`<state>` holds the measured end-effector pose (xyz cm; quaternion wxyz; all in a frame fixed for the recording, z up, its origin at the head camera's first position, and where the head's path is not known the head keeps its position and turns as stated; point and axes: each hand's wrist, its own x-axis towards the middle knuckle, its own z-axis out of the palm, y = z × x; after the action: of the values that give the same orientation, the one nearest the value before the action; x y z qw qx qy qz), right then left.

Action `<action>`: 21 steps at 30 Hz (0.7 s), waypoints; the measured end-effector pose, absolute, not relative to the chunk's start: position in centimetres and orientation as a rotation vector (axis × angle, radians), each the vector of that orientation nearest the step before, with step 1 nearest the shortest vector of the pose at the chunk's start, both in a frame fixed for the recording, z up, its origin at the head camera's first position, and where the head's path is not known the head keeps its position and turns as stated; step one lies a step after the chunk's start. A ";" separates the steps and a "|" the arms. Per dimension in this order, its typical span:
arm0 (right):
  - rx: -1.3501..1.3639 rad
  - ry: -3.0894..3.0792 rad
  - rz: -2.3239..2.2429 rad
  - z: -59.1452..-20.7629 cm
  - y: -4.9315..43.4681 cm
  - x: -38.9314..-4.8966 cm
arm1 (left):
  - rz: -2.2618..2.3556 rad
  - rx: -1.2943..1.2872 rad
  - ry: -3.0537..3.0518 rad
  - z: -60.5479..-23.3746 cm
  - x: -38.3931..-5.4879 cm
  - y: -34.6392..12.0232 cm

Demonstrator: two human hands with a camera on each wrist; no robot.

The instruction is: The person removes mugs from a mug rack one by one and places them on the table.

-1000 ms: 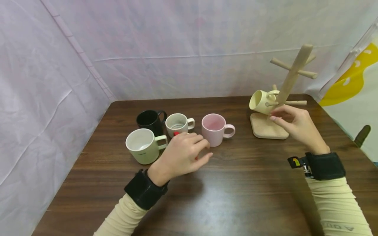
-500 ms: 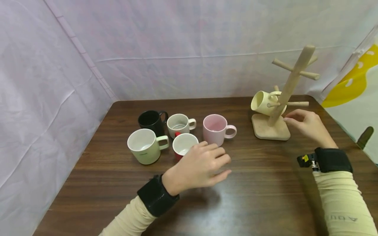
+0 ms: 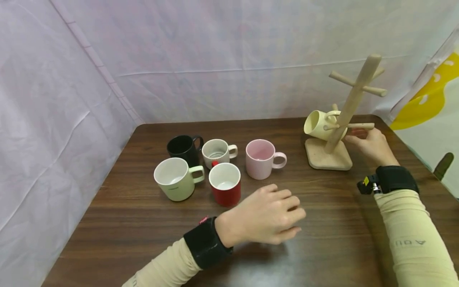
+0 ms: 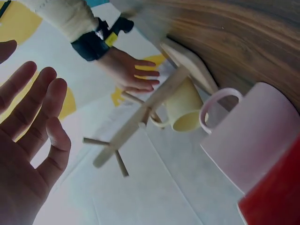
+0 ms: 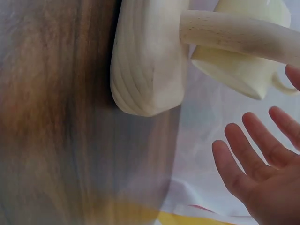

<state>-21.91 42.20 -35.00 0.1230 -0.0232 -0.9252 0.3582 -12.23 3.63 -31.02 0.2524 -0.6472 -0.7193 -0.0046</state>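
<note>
My left hand [image 3: 267,217] hovers over the table, just right of a red mug [image 3: 226,195] with a white inside, fingers loosely bent and holding nothing. In the left wrist view its fingers [image 4: 35,112] are spread apart. My right hand [image 3: 374,147] is beside a wooden mug rack [image 3: 340,131], behind its lower right peg. The right wrist view shows those fingers [image 5: 239,164] extended, gripping nothing. A cream mug [image 3: 317,124] hangs tilted by its handle on the rack's lower left side.
Left of the rack stands a pink mug [image 3: 259,159]. Further left are a white mug [image 3: 215,153], a black mug [image 3: 183,149] and a pale green mug [image 3: 175,181]. Pale fabric [image 3: 222,59] hangs behind the brown table [image 3: 143,231].
My left hand has moved right and nearer the front, uncovering the red mug. My right hand has shifted from in front of the rack's base to its right side.
</note>
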 end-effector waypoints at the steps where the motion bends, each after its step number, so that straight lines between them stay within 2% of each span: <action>1: -0.086 -2.696 1.080 -35.0 42.2 -22.1 | -0.002 -1.774 -1.954 -31.0 -12.1 3.8; 21: -0.187 -2.095 2.235 -37.2 42.1 -25.6 | 0.111 -1.863 -1.880 -31.2 -10.5 5.8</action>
<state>-25.61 42.09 -37.18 0.0362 -0.0610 -0.6822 0.7277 -10.48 5.78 -31.16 0.2439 -0.6819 -0.6884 0.0406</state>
